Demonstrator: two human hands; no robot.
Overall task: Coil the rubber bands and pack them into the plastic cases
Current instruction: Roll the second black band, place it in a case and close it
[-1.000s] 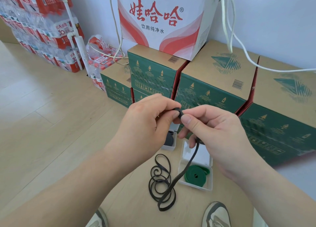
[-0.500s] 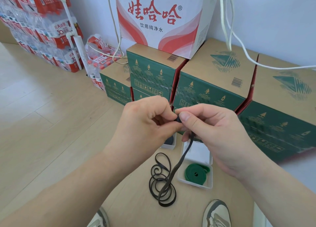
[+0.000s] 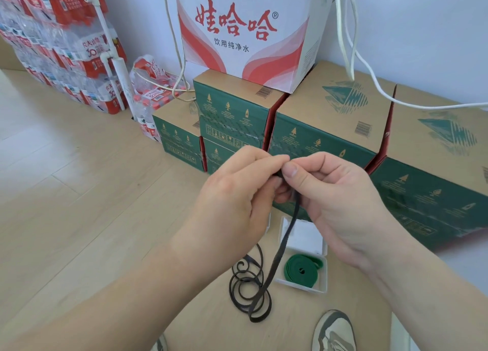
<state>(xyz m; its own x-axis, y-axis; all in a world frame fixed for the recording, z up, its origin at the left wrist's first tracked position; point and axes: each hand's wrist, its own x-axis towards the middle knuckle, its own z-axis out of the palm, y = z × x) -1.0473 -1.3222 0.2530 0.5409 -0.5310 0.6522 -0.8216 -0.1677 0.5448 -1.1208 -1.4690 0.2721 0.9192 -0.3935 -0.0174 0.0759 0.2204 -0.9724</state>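
The black rubber band (image 3: pixel 276 258) is a long flat strip. Its top end is pinched between both hands up in the air, and the rest hangs straight down to a messy pile of loose loops on the wooden floor. The left hand (image 3: pixel 235 200) has its fingers curled in and grips the end with thumb and fingertips; the right hand (image 3: pixel 335 200) pinches the same spot from the other side. Just right of the dangling strip an open plastic case (image 3: pixel 324 282) sits on the floor with a coiled green band (image 3: pixel 291 266) inside, lid (image 3: pixel 306 235) flipped back. Shrink-wrapped water bottles (image 3: pixel 66 47) are stacked far left, green cartons (image 3: pixel 232 113) line the wall behind the hands, and a shoe (image 3: pixel 334 332) pokes in bottom right.
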